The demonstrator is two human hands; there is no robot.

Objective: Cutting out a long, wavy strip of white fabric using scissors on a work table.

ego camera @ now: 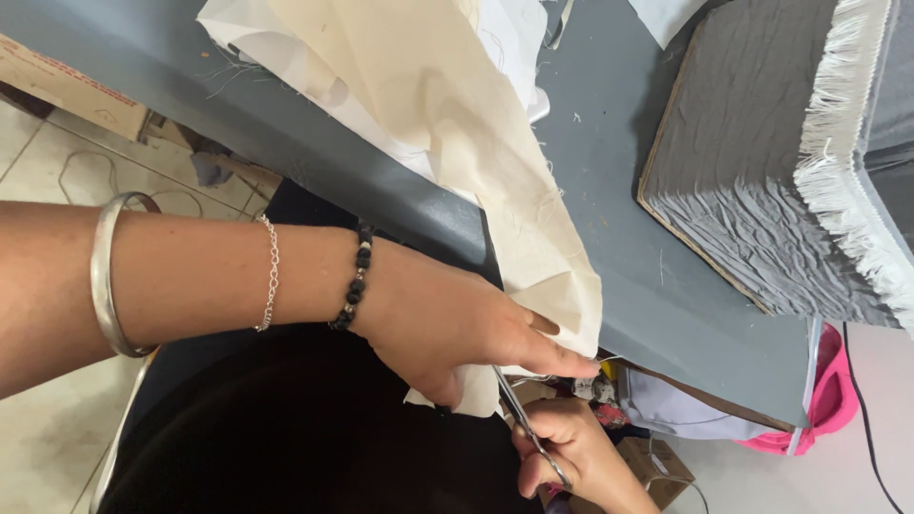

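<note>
The cream cloth (495, 190), hanging over the desk (666, 286) edge, is pinched flat by the left hand (457, 324) while scissors (528, 428), gripped in the right hand (571, 452), are best kept close beside the fingers (562, 360).

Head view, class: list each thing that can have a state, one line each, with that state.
Cream fabric: draped over the table edge, hanging down.
Scissors: blades at the fabric's lower edge.
Left hand: pinching the fabric.
Right hand: gripping the scissors.
Grey fringed cushion: resting on the grey table.
</note>
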